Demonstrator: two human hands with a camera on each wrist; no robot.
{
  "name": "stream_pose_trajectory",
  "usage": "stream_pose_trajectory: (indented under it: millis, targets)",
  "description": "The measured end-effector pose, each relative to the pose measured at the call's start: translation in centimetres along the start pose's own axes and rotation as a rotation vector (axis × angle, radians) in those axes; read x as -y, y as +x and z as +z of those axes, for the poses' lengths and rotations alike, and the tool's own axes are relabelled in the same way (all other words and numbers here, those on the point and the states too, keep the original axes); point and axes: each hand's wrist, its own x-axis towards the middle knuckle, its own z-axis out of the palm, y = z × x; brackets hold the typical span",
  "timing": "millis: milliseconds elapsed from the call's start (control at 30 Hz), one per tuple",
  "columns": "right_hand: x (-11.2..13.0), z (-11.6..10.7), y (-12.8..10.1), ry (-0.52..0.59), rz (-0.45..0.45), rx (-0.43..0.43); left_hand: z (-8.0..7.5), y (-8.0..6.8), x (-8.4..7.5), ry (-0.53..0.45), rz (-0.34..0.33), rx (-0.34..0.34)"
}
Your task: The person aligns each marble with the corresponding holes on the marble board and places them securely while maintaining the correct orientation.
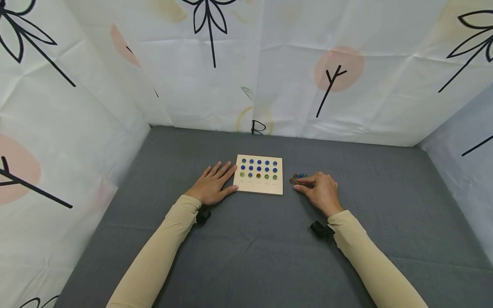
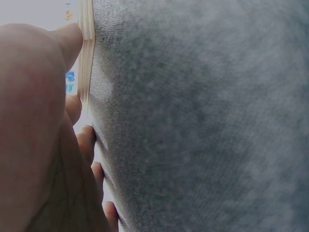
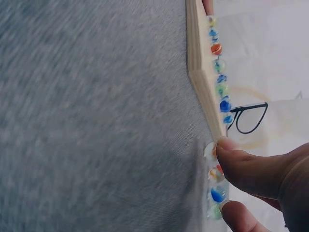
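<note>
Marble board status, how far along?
Done: three rows of the wooden board hold marbles. In hand: right hand touches the loose marbles beside it; left hand rests flat against the board's edge. Left: the near row of holes is empty.

Staged recording booth rather than a lived-in room. Enclosed on three sides by white fabric sheets (image 1: 269,64), creased in a fold grid, printed with black leaf and twig outlines and pale pink discs, hung as a backdrop down to the work surface. Desk (image 1: 246,256) covered edge to edge in plain grey cloth, meeting the sheets at the back and on both sides. Small black cameras (image 1: 320,229) strapped at both wrists over beige sleeves (image 1: 161,252). Only a wooden peg board (image 1: 259,188) and a few glass marbles (image 1: 298,176) laid out at the centre.
</note>
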Motion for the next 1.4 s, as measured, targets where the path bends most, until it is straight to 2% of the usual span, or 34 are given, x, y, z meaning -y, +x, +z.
stream_pose_trajectory:
  millis: [233,533,1400]
  targets:
    - [1.2,-0.1,-0.1,-0.017,-0.018,0.005,-0.2,0.0,-0.2,0.007,-0.005,0.009]
    - [2.5,0.3,-0.2,0.008,-0.09,-0.022,-0.1,0.1,-0.2,0.015,-0.008,0.009]
    - [6.5,2.5,0.3,0.079,-0.126,0.007,0.5,0.6,0.4,0.007,-0.011,0.009]
